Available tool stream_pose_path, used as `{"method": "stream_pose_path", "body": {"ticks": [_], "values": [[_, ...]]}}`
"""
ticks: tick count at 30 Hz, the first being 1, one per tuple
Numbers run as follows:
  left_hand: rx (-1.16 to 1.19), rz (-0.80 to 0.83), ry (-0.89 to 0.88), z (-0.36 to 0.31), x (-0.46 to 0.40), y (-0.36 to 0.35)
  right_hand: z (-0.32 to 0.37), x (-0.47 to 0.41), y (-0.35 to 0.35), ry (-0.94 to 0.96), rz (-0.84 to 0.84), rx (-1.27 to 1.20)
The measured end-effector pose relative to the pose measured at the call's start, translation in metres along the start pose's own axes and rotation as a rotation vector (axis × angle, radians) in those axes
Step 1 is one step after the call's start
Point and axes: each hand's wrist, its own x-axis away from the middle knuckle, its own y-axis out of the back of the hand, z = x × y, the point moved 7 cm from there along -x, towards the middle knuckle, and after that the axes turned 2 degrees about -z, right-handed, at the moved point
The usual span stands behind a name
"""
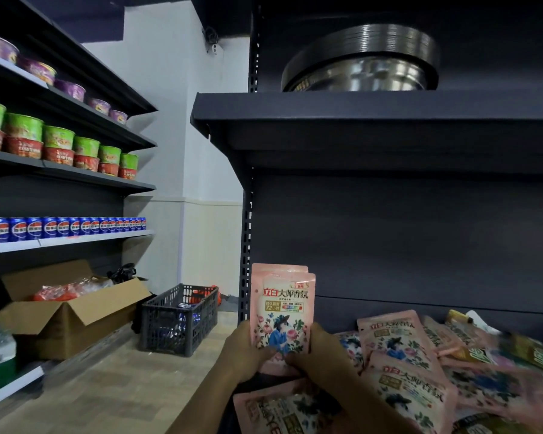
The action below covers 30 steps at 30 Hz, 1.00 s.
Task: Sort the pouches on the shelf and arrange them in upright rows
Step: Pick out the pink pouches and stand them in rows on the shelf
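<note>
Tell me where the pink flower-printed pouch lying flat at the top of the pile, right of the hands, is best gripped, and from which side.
Probably by its top sealed edge, coming from above and the front. The pink flower-printed pouch lies face-up and tilted over other loose pouches, with that flat edge nearest the shelf's dark back panel. Fingers could pinch it there.

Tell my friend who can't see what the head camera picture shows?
Two hands, left hand and right hand, hold pink pouches upright at a dark shelf. More pouches lie jumbled to the right.
</note>
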Motion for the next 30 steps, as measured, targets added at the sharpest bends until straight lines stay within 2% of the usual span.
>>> {"method": "stream_pose_path", "body": {"ticks": [14,16,18,19,21,26,28,30], "values": [[0.061,-0.05,-0.014,0.006,-0.006,-0.001,-0.001,-0.006,-0.003,-0.02,0.007,0.038],[0.033,-0.151,-0.002,0.002,0.0,0.011,-0.001,-0.004,0.001,-0.049,0.014,0.064],[-0.105,-0.295,0.018,-0.004,0.009,0.028,0.0,-0.001,0.008,-0.078,0.011,0.103],[-0.167,-0.306,0.043,-0.007,0.013,0.034,0.002,0.0,0.012,-0.085,0.009,0.116],[-0.244,-0.17,0.09,-0.019,0.023,0.034,0.006,0.005,0.021,-0.072,0.011,0.147],[-0.536,0.419,0.155,-0.039,0.062,0.007,0.023,0.031,0.035,0.04,0.068,0.346],[-0.686,0.488,0.185,-0.034,0.07,0.004,0.024,0.04,0.038,0.057,0.089,0.339],[-0.688,0.478,0.249,-0.026,0.07,0.004,0.024,0.048,0.039,0.078,0.112,0.326]]}}
